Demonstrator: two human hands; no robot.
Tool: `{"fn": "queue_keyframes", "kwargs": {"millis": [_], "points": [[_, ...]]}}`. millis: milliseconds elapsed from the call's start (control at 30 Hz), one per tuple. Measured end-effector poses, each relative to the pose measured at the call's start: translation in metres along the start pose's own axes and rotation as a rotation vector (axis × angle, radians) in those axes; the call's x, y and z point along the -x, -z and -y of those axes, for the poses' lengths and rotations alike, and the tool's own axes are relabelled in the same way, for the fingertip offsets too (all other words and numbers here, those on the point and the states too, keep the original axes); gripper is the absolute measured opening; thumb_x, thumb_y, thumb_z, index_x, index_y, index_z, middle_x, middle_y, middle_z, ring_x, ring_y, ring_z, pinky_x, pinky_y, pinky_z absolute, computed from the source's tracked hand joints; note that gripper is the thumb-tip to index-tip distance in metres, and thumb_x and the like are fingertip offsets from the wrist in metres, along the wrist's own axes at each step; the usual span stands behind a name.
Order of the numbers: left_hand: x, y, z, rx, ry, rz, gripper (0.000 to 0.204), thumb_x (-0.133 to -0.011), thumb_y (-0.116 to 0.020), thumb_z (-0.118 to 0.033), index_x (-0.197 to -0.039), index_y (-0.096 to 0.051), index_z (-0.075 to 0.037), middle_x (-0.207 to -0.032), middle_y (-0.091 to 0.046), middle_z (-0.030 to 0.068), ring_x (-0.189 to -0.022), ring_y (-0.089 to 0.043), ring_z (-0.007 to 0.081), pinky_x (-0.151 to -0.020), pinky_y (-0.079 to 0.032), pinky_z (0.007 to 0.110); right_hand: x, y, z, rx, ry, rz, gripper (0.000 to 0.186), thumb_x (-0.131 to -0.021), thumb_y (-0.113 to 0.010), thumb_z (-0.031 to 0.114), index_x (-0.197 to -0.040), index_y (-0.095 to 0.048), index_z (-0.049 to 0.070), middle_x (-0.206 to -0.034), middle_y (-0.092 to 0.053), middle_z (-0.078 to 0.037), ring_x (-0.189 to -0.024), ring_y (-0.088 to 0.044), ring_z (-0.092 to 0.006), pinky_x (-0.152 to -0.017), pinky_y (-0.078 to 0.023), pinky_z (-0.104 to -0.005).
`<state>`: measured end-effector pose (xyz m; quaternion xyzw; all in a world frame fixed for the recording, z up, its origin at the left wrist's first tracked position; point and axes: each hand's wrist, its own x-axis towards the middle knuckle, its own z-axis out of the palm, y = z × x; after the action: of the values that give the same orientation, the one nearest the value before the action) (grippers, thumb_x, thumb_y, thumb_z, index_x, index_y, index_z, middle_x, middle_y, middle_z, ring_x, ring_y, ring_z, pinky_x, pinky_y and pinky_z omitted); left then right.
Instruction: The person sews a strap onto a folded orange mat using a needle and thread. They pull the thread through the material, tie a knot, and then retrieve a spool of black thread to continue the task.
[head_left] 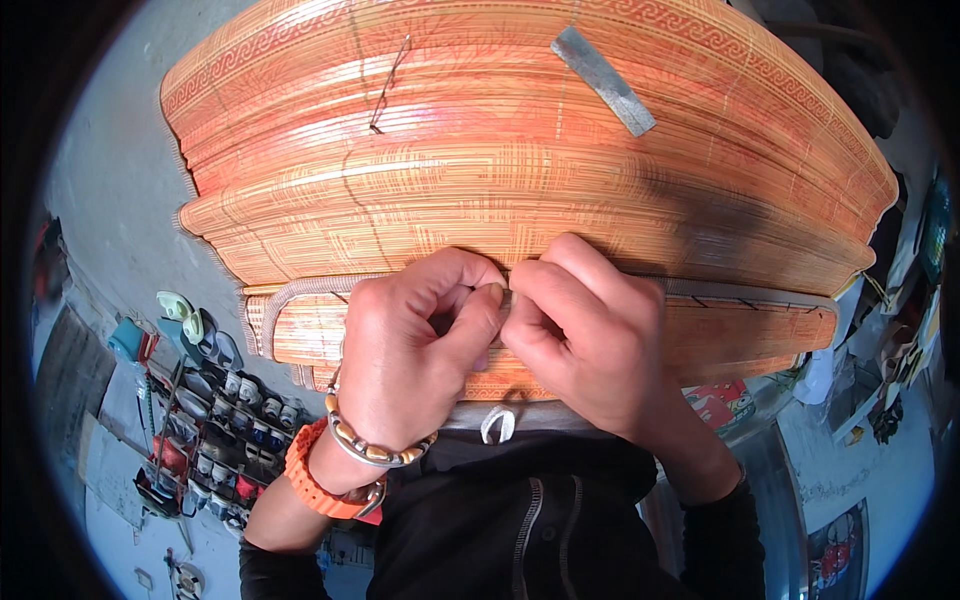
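A glossy orange bamboo mat [470, 185] with woven patterns lies in folds before me. Along its near fold runs a grey cloth binding [300, 287], with several dark slanted stitches [725, 300] showing to the right. My left hand [420, 345] is closed, thumb and forefinger pinched together at this binding. Against it, fingertips meeting, my right hand [590, 340] is closed too. What lies between the fingertips is too small and too hidden to make out. A length of dark thread [390, 85] rests on the mat at the upper left.
A flat grey strip [603, 82] lies on the mat's far part. At lower left stands a rack of shoes [240, 410], with pale green slippers [180, 315] near it. Assorted bags and papers [865, 350] crowd the right side. A white loop [497, 424] hangs at my waist.
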<state>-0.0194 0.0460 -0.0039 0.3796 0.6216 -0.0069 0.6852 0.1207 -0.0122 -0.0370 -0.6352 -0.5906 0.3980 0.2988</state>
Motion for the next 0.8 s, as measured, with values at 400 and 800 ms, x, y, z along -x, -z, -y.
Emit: {"fn": "queue_keyframes", "kwargs": {"millis": [400,800], "points": [[-0.0007,0.0002,0.0013,-0.012,0.011,0.006,0.008,-0.085,-0.055,-0.001,-0.080,-0.059,0.003,-0.053,-0.052,-0.0002,-0.048,-0.047,0.0032,-0.044,-0.036,0.020,0.0022,0.0088,-0.0021,0.016,0.033,0.090,0.018,-0.066,-0.066,-0.004,-0.077,-0.054,0.003,-0.068,-0.047,-0.008,-0.050,-0.053,-0.0219,-0.044,-0.042,-0.0333],[-0.0020,-0.0008,0.0009,-0.014,0.008,0.015,0.008,-0.086,-0.056,-0.002,-0.080,-0.059,0.003,-0.053,-0.052,0.0002,-0.048,-0.047,0.0034,-0.044,-0.036,0.020,-0.0015,0.0032,0.0011,0.096,0.020,0.048,0.018,-0.064,-0.064,-0.008,-0.075,-0.055,0.003,-0.064,-0.044,-0.008,-0.047,-0.050,-0.0239,-0.043,-0.040,-0.0344]]}}
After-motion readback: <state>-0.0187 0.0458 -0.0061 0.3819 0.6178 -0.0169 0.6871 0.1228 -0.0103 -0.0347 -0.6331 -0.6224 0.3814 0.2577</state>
